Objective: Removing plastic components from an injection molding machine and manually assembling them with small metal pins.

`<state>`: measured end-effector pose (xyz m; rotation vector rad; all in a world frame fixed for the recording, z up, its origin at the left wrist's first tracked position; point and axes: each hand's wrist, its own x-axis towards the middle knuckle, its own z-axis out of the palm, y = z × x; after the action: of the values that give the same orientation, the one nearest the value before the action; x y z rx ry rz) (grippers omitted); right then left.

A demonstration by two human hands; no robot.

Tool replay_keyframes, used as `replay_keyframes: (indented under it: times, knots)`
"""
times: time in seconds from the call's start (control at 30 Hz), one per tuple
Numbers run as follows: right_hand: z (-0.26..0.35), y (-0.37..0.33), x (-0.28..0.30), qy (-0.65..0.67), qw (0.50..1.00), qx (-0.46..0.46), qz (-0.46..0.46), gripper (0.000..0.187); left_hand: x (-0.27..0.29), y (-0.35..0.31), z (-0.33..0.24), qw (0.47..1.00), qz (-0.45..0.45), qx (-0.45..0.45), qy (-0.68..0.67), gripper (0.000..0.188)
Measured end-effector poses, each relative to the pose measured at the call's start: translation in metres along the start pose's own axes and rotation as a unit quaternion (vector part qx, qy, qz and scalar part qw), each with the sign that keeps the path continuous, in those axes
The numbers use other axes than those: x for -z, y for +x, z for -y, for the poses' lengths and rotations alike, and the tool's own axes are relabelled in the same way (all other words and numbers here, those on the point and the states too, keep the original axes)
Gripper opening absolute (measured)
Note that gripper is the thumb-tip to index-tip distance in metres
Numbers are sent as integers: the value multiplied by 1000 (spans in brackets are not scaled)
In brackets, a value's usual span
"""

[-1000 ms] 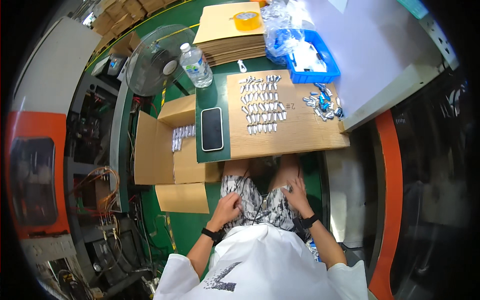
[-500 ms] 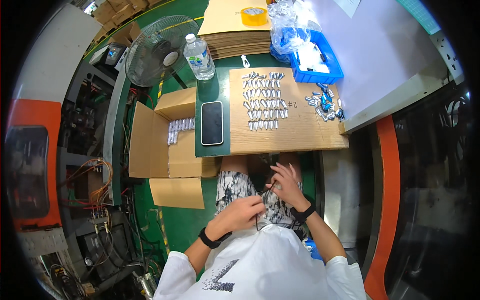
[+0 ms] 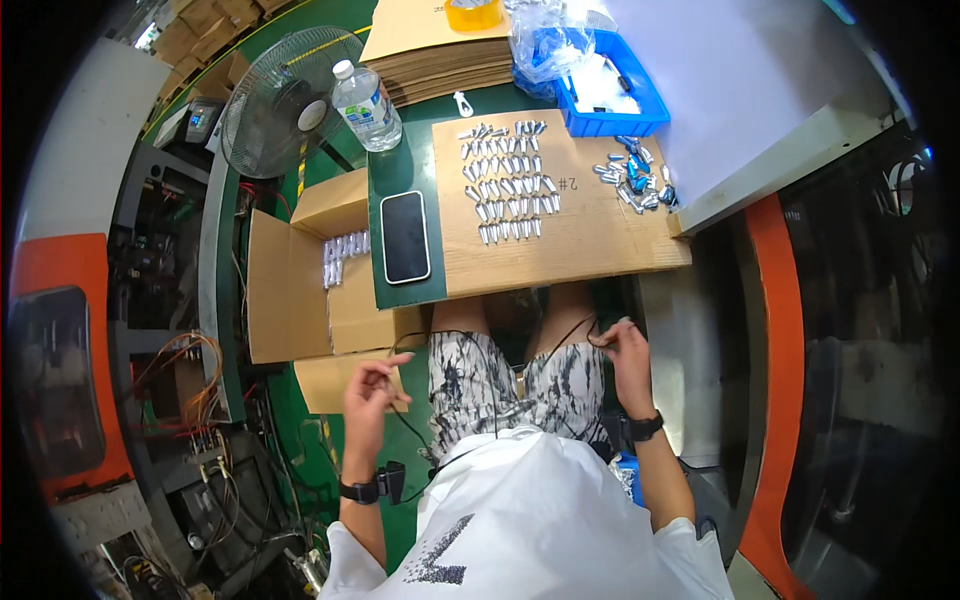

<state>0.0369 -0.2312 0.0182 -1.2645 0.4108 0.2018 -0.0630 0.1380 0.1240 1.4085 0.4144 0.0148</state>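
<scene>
A thin black cord (image 3: 411,427) runs in loops across my lap. My left hand (image 3: 370,394) is out to the left beside the box flap, with its fingers curled around the cord and the index finger partly stretched. To the right of my knees, my right hand (image 3: 627,360) pinches another stretch of the cord between thumb and fingers. Black bands with small devices sit on both wrists. On the table ahead, several small silver metal pieces (image 3: 505,187) lie in rows on a cardboard sheet (image 3: 600,250). A heap of loose silver and blue pieces (image 3: 637,180) is at the sheet's right.
A phone (image 3: 405,238) and a water bottle (image 3: 366,108) occupy the table's left side. Behind are stacked cardboard (image 3: 440,68), a roll of yellow tape (image 3: 474,13) and a blue bin (image 3: 620,125). An open carton (image 3: 275,290) holding wrapped pieces and a fan (image 3: 285,105) stand left.
My hands have moved apart from close together over my lap, the left one leftward and the right one rightward. The cord now spreads between them. The view has shifted slightly.
</scene>
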Motion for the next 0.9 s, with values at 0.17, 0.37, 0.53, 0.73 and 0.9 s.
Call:
replay_keyframes:
  times: [0.17,0.37,0.53,0.73,0.9]
  knots:
    - [67,-36,-25,342,926,-146,59,35,18,-14,-32,993,-21,-109,-44,22]
    - [75,-51,-57,408,867,-205,199,33,-44,-4,-17,986,68,-135,72,14]
    - [60,-50,-73,358,881,-214,225,35,-81,8,26,951,73,-148,260,13]
    - [-51,-17,-22,-127,983,-57,121,33,-63,26,123,901,55,-90,422,40]
    - [-102,-5,27,-464,870,152,73,25,-67,29,136,827,11,-63,558,81]
